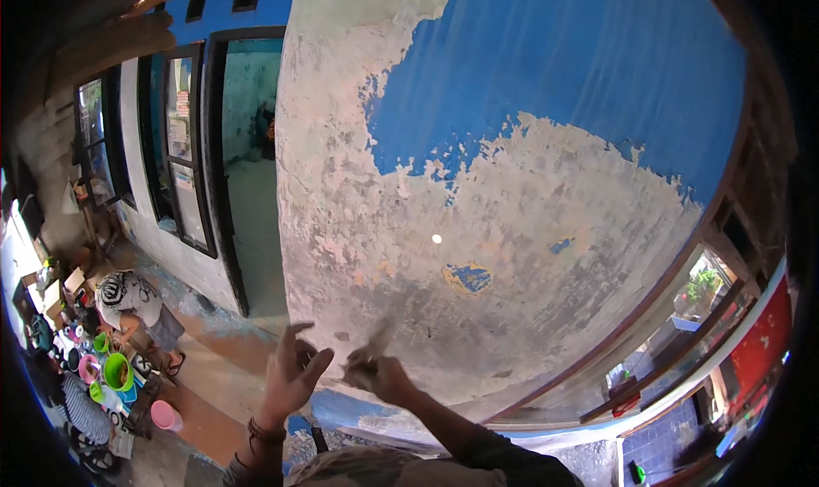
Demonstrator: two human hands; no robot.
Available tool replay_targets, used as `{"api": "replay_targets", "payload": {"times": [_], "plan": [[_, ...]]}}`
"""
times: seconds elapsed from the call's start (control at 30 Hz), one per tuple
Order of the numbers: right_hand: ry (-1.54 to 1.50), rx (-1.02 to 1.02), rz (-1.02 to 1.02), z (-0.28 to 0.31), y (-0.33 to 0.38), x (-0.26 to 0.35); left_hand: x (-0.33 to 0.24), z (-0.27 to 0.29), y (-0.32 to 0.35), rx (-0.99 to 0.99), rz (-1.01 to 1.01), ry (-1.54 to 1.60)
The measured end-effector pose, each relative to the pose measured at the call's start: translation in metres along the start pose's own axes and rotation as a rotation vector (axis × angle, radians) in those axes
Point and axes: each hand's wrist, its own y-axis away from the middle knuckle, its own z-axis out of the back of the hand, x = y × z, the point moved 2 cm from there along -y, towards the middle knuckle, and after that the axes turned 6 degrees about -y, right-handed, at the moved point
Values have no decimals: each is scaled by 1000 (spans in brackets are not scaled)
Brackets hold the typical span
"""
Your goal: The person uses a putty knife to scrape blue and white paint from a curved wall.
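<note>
Both forearms come up from the lower edge, dark sleeve on the right one, a dark braided wristband on the left wrist. Left hand is raised w/ fingers spread apart and curled a little, palm turned toward the right hand; grip released, nothing in it, not touching the wall. Right hand sits just beside it, fingers clenched round a thin, pale blurred tool that sticks up and slightly right from the grip. Too smeared by motion to tell what kind of tool it is. Its tip lies at or very near the wall surface; can't tell if it touches.

Directly behind and above both grips: a big weathered plaster wall, grey-beige w/ pinkish patches, blue paint left only across the upper part and flaking at a ragged edge. Up and right of the right grip there's a small leftover blue patch ringed in yellow-tan, and a small white round spot above that.

Left of the left grip, well apart: a dark-framed open doorway and black-framed windows. Lower left, far from both grips, a crouching person in a patterned pale shirt on the floor among bright green plastic tubs, w/ a pink plastic bucket nearer the left forearm. Far right of the right grip: a glazed window w/ brown wooden frame and a red wall section.
</note>
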Motion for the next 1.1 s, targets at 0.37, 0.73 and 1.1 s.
{"api": "replay_targets", "payload": {"times": [0.37, 0.73, 1.1], "plan": [[-549, -235, 159, 82, -17, 100, 8, -59, -17, 305, -213, -116], [-740, -3, 392, 88, -61, 258, -82, -80, -48, 107, -593, -100], [-544, -109, 629, 130, -173, 430, -143, -76, -153, -786, -1267, -793]]}}
